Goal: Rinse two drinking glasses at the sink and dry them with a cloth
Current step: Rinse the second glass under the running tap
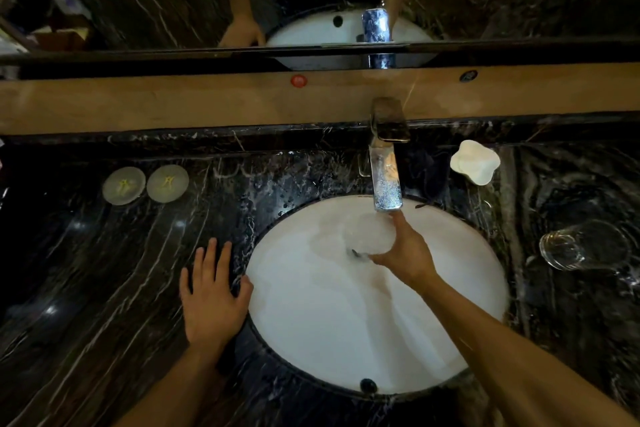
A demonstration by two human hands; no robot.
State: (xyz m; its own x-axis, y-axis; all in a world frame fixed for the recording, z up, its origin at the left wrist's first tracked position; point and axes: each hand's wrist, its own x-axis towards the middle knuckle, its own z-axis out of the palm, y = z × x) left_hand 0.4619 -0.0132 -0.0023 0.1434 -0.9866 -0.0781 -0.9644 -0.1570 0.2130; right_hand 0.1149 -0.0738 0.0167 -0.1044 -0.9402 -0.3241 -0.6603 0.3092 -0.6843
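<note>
Black marble countertop (104, 281), veined with white, runs around an oval white sink (346, 322), and a mirror above the wooden ledge doubles my arms and the faucet (386, 170). My right hand (405, 253) is wrapped around a drinking glass (369, 236) and holds it over the basin just under the faucet's spout — thumb below, forefinger stretched up along its far side. The glass looks blurred and milky, so I cannot tell how full it is. My left hand (211, 295) lies flat on the counter at the sink's left edge, fingers spread, gripping nothing, the thumb touching the rim.

The second glass (585, 246) lies on the counter to the right of the sink, well apart from my hands, tilted on its side with its mouth toward the basin. Near the faucet's right sits a white, lobed soap dish (475, 161). Far left — two round pale coasters (145, 184) lie side by side.
</note>
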